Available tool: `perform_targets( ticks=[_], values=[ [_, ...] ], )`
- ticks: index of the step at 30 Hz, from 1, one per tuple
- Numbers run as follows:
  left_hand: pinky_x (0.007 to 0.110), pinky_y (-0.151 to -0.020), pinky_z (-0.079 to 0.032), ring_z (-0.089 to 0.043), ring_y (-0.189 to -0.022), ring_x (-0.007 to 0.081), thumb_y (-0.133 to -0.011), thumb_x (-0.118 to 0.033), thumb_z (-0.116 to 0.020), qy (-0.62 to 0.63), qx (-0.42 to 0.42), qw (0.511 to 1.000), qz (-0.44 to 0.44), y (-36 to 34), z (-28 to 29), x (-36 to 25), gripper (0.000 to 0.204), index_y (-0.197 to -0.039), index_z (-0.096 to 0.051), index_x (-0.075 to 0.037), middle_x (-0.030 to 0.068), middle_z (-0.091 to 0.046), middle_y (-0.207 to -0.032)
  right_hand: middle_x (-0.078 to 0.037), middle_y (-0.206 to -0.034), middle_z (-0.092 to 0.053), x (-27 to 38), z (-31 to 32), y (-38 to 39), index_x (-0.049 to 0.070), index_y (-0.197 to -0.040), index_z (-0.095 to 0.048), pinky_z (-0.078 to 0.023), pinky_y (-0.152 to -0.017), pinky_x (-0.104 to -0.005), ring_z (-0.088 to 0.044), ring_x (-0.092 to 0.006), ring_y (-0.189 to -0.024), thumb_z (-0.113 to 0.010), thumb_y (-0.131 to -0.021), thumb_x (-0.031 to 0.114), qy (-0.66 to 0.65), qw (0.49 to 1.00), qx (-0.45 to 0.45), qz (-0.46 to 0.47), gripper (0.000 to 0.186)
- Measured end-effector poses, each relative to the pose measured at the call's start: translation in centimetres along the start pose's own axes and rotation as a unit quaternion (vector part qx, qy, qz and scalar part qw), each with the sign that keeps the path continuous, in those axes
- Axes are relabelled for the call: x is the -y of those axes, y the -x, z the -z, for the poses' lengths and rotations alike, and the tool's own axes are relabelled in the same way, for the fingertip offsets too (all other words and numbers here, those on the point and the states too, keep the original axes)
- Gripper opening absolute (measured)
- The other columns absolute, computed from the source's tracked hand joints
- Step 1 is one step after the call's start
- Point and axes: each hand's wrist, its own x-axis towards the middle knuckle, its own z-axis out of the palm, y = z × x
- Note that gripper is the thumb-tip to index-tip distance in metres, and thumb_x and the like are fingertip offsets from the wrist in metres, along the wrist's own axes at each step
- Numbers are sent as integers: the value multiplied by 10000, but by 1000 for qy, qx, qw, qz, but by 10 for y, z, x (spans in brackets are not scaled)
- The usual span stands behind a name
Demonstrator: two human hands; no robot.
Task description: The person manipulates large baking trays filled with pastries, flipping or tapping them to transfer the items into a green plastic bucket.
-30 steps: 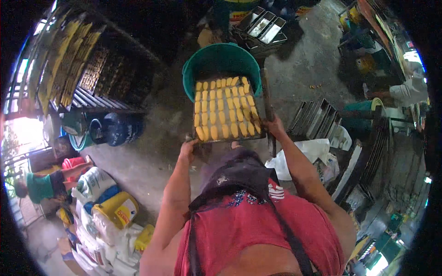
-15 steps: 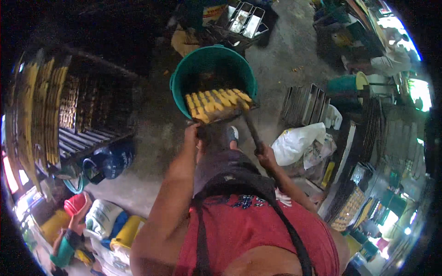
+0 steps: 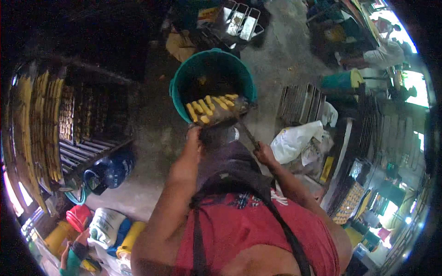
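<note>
My left hand is closed on the near left edge of a dark flat tray, tilted over the mouth of a large green tub. Yellow finger-shaped baked pieces lie on the tray in a loose, uneven row. My right hand grips the long thin handle of a scraper-like tool; its far end meets the tray's right side, where its exact shape is blurred. Inside the tub it is dark, with a few yellowish pieces faintly visible.
At left stands a rack with trays, a dark blue drum below it. Stacked metal pans and a white sack lie at right. Metal tins sit beyond the tub. Other people work at far right and lower left.
Fewer yellow pieces are on the tray now, and its surface shows more. The tool's end has shifted slightly left and nearer. Both hands keep their grips.
</note>
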Motion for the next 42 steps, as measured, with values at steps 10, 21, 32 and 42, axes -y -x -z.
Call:
perform_targets(
  ticks=[10, 21, 32, 42],
  values=[
    [431, -673, -438, -552, -773, 289, -742, -141, -546, -42, -59, 997, -25, 74, -10, -24, 214, -901, -567, 0, 138, -567, -867, -72, -612, -582, 78, 213, -177, 10, -735, -606, -442, -500, -319, -547, -181, -532, -627, -703, 190, -144, 981, 127, -3, 185],
    [384, -764, -427, -544, -915, 313, -712, -182, -609, -20, -104, 994, 22, 128, -51, -26, 336, -985, -568, 9, 167, -571, -1018, -84, -739, -619, 40, 189, -341, 60, -835, -632, -476, -591, -357, -587, -209, -622, -637, -706, 227, 23, 878, 478, 0, 211],
    [367, -463, -423, -560, -583, 240, -681, -240, -633, 24, -100, 995, -17, 76, -5, 29, 193, -776, -606, -75, 74, -592, -709, -95, -748, -624, 73, 204, -272, 64, -830, -650, -486, -596, -369, -589, -224, -609, -619, -697, 151, 204, 895, 395, 42, 162],
    [435, -878, -356, -473, -1041, 290, -783, -317, -553, -24, 82, 993, -78, 206, -25, -6, 365, -1045, -558, -63, 104, -486, -1176, -88, -728, -605, 28, 195, -183, 32, -847, -603, -476, -531, -313, -584, -190, -585, -661, -722, 218, -170, 974, 88, 123, 232]
  ],
)
